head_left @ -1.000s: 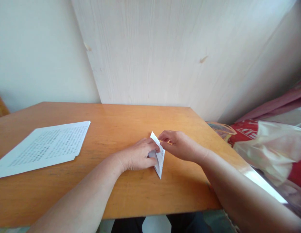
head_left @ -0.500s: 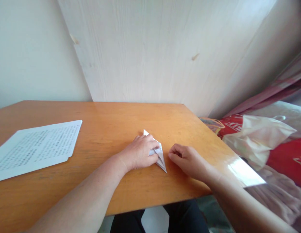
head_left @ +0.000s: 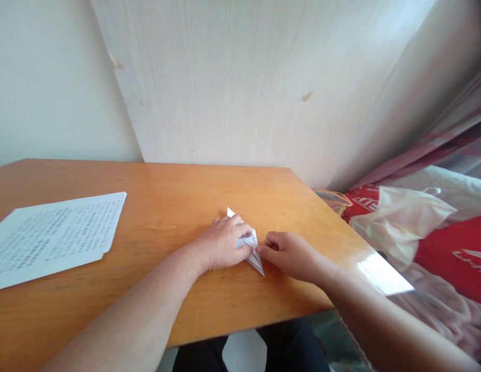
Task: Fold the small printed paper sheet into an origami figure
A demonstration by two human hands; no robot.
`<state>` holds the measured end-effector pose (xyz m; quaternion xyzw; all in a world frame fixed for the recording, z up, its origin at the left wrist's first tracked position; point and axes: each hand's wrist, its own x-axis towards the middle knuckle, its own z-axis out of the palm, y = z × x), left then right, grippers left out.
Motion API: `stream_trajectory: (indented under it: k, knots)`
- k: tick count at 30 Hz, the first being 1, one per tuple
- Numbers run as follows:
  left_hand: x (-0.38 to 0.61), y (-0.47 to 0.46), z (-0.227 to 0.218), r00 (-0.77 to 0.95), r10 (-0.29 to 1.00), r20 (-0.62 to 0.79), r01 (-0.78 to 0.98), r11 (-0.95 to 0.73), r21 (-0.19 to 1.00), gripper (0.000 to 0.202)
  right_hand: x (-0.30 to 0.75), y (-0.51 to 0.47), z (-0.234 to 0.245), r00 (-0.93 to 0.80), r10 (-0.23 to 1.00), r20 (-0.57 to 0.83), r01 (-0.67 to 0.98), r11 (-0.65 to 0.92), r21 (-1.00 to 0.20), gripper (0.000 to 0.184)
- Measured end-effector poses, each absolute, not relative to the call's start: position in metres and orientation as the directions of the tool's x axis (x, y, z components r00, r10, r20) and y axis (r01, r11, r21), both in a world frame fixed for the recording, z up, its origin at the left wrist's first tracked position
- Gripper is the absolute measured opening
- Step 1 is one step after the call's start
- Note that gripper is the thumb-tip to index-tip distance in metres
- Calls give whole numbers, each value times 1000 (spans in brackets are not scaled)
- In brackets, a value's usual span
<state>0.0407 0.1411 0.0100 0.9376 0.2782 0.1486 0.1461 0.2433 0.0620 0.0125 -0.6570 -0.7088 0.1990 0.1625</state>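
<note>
A small folded white paper (head_left: 251, 250), pointed at both ends, lies flat on the orange wooden table (head_left: 186, 206). My left hand (head_left: 221, 243) rests on top of it with the fingers curled, pressing it down; most of the paper is hidden under that hand. My right hand (head_left: 289, 254) sits just to the right, fingers curled, its fingertips touching the paper's right edge near the lower point.
A printed white sheet (head_left: 54, 235) lies on the table at the far left. A pale wooden panel (head_left: 244, 82) leans against the wall behind the table. To the right, beyond the table edge, are a clear plastic bag (head_left: 399, 219) and red fabric (head_left: 453, 253).
My right hand left the paper's upper edge, dropped to the table on the right, then slid back left to touch the paper's lower right edge. My left hand stayed pressing the paper.
</note>
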Motion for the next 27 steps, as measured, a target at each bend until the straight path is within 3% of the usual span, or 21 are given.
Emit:
stream_trajectory:
  k: [6,18,27]
  knots:
    - [40,143,8,800,567,196,476,-799,367,23,243,66,17,-135,986,-93,864,71,-499,35]
    - [39,144,6,798,574,184,490,-796,354,28,239,64,20,-111,988,-103,892,53,-449,20]
    - [40,144,6,790,582,190,500,-793,348,30,240,63,19,-112,989,-95,897,59,-437,28]
